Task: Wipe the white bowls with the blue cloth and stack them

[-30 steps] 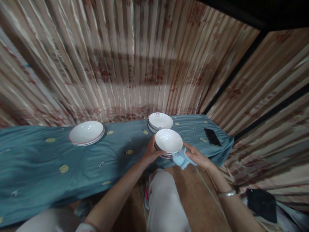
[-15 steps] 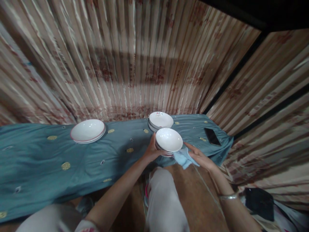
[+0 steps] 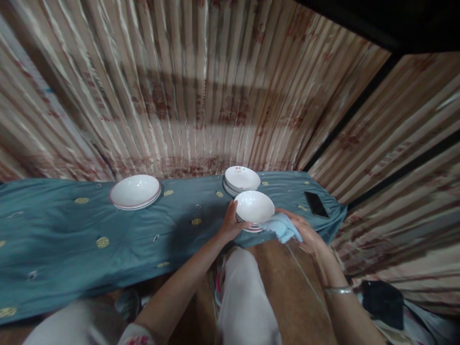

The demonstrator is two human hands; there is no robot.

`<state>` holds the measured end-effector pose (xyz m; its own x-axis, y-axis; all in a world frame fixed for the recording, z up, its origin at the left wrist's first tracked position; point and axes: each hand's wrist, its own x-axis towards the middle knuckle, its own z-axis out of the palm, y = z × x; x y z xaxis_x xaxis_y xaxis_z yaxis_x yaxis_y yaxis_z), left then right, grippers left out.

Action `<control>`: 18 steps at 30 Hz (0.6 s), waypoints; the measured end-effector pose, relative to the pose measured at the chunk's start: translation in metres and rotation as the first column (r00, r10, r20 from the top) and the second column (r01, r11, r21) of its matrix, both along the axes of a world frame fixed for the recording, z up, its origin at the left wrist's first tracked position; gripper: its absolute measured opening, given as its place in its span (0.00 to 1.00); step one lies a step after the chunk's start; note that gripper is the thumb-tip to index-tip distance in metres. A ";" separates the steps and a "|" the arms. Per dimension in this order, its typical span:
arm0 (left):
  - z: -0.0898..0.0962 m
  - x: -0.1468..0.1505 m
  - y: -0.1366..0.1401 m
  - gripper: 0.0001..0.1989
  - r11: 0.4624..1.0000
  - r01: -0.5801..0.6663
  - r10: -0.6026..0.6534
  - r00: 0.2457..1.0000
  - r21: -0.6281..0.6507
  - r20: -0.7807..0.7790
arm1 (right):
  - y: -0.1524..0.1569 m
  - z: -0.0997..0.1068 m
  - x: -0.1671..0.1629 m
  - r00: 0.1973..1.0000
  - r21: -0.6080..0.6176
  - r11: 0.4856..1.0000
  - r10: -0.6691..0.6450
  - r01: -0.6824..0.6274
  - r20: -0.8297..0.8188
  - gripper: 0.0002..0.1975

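Observation:
A white bowl (image 3: 254,207) sits on top of a small stack near the front edge of the cloth-covered surface. My left hand (image 3: 232,223) grips its left side, thumb at the rim and fingers around the front. At the bowl's right side, my right hand (image 3: 304,230) holds a light blue cloth (image 3: 283,227), which hangs partly over the bowl's lower right edge. Right behind stands another stack of white bowls (image 3: 242,178), the top one with a floral print inside. Whether my left hand also touches the dishes beneath the top bowl, I cannot tell.
White dishes with a pink rim (image 3: 134,190) are stacked to the left. A black phone (image 3: 316,204) lies at the right end of the green patterned tablecloth (image 3: 64,235). A pleated curtain (image 3: 187,96) hangs behind. My knee (image 3: 247,297) is just below the front edge.
My right hand and the blue cloth have shifted slightly right along the bowl's side. The left hand keeps its hold. The whole view has moved a little.

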<state>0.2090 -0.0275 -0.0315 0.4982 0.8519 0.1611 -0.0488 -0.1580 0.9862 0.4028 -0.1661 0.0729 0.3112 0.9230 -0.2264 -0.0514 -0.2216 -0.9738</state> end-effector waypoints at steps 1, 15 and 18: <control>-0.001 0.000 -0.001 0.51 1.000 -0.001 0.001 1.000 0.003 0.001 | -0.002 0.003 0.001 1.000 0.006 1.000 0.006 -0.006 -0.015 0.28; 0.013 -0.022 -0.010 0.59 1.000 -0.020 0.022 0.997 0.024 -0.073 | -0.014 0.015 -0.034 0.973 0.042 0.986 0.167 -0.162 -0.157 0.29; 0.013 -0.058 -0.010 0.53 0.990 -0.142 0.143 0.988 0.020 -0.063 | -0.002 0.018 -0.071 0.928 0.100 0.955 0.296 -0.280 -0.226 0.28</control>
